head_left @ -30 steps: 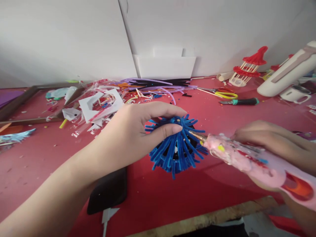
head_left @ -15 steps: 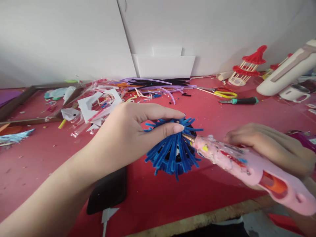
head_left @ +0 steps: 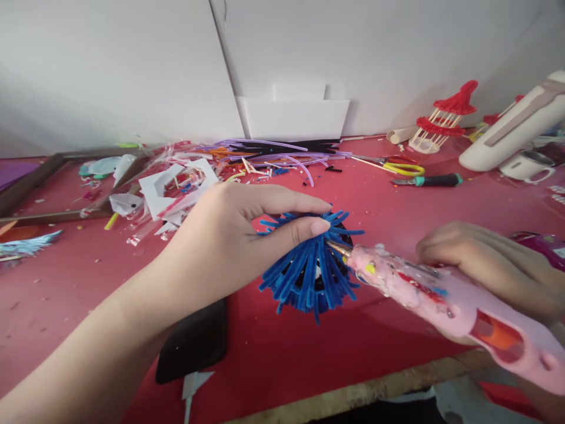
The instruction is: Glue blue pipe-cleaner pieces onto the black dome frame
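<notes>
Blue pipe cleaners (head_left: 311, 274) fan outward and down in a round, roof-like piece over a dark base. My left hand (head_left: 260, 227) pinches the top of this piece between thumb and forefinger. On the right, my right hand (head_left: 481, 268) is wrapped round a pink hot glue gun (head_left: 441, 300), whose body is smeared with glue and coloured bits. The gun's metal nozzle points left at the pipe cleaners, close under my left thumb; I cannot tell whether its tip touches them. The fingers on the gun's far side are partly hidden.
A black phone (head_left: 194, 338) lies under my left forearm. Behind are plastic scraps (head_left: 176, 188) and purple and black pipe cleaners (head_left: 282, 150). Scissors (head_left: 404, 169), pliers (head_left: 436, 180), a red-roofed stick tower (head_left: 441, 126), a pale bottle (head_left: 512, 121) and a mug (head_left: 527, 166) stand or lie back right.
My right hand and the glue gun have shifted slightly right and down, drawing the nozzle back a little. My left hand and the blue piece stay almost unmoved.
</notes>
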`<act>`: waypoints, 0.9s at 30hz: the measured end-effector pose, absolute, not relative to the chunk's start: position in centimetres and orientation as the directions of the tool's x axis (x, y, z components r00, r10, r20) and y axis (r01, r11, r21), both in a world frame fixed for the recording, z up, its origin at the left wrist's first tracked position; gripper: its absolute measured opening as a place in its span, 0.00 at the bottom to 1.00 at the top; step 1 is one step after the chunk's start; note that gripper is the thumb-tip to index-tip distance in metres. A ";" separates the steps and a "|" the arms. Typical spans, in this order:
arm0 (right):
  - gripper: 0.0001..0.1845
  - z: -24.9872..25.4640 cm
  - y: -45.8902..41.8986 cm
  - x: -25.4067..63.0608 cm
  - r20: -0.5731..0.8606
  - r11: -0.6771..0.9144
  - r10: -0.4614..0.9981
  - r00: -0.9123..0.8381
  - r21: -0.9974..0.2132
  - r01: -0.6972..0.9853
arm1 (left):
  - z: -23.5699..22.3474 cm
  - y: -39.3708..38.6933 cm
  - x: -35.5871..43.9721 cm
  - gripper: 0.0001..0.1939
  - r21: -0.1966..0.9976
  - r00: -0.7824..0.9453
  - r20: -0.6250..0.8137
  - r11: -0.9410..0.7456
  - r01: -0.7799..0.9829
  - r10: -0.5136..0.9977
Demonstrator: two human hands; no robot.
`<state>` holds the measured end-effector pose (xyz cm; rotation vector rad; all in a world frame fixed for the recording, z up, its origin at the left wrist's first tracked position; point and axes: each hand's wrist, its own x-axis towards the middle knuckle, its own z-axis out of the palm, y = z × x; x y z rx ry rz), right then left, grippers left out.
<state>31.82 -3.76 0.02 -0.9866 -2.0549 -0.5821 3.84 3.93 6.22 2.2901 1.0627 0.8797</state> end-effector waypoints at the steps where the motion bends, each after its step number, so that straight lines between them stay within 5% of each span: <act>1: 0.08 0.0 -3.8 31.9 0.799 0.592 0.444 -0.404 0.076 0.802 | 6.2 4.0 3.8 0.08 0.632 0.496 0.352 -0.592 0.499 0.794; 10: 0.11 0.3 -4.3 32.2 0.792 0.594 0.432 -0.432 0.110 0.797 | 6.1 4.0 3.6 0.07 0.613 0.502 0.354 -0.602 0.512 0.789; 17: 0.08 0.1 -5.8 33.0 0.712 0.495 0.569 -0.412 0.104 0.863 | 5.6 4.5 3.5 0.07 0.553 0.532 0.444 -0.688 0.470 0.721; 27: 0.17 -0.4 -7.2 33.6 0.715 0.511 0.615 -0.333 -0.039 0.859 | 5.7 4.7 3.5 0.08 0.505 0.554 0.496 -0.741 0.442 0.669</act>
